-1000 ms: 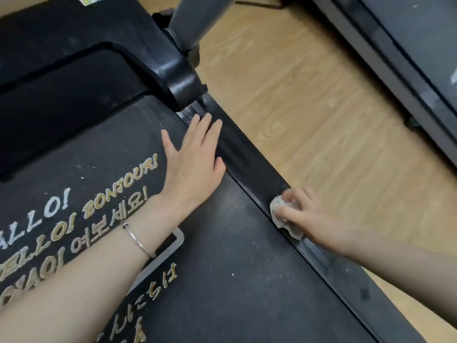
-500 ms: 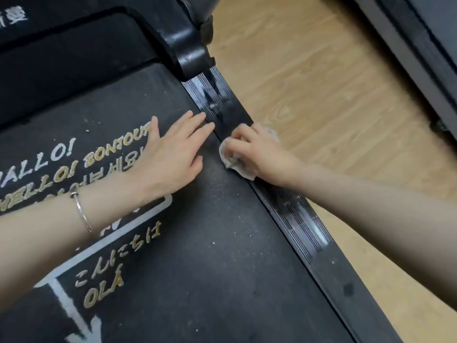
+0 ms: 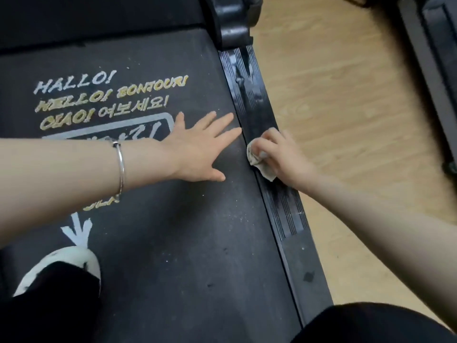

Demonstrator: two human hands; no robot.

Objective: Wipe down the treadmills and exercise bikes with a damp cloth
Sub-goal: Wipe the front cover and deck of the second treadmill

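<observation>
Cloth (image 3: pixel 257 164), pale and crumpled, sits on the treadmill's right side rail (image 3: pixel 257 100), abt midway along the visible stretch, w/ one corner poking out toward the near side. Right hand (image 3: pixel 284 157) is on top of it, fingers (image 3: pixel 264 142) curled over and pinching the wad against the ribbed black rail; can't make out the thumb from here. Left hand (image 3: pixel 197 149) lies flat on the belt (image 3: pixel 173 243) just left of the rail, palm down, its fingers straight and fanned toward the far right, holding nothing, tips close to the rail edge. The 2 hands are near each other, not touching. Silver bangle (image 3: pixel 121 164) round the left wrist. Printed greetings (image 3: pixel 108 95) in white and gold on the belt at far left, partly covered by the left forearm; white arrow (image 3: pixel 76 231) nearer than that. Belt looks dusty, pale specks nr the rail. Near left, a white slipper (image 3: pixel 71 263) w/ dark marks stands on the belt, dark trouser leg over it. Black base of the upright (image 3: pixel 232 21) meets the rail at the far end. Wood floor (image 3: pixel 333 107) to the right, and another dark machine (image 3: pixel 432 58) at the far right edge.
</observation>
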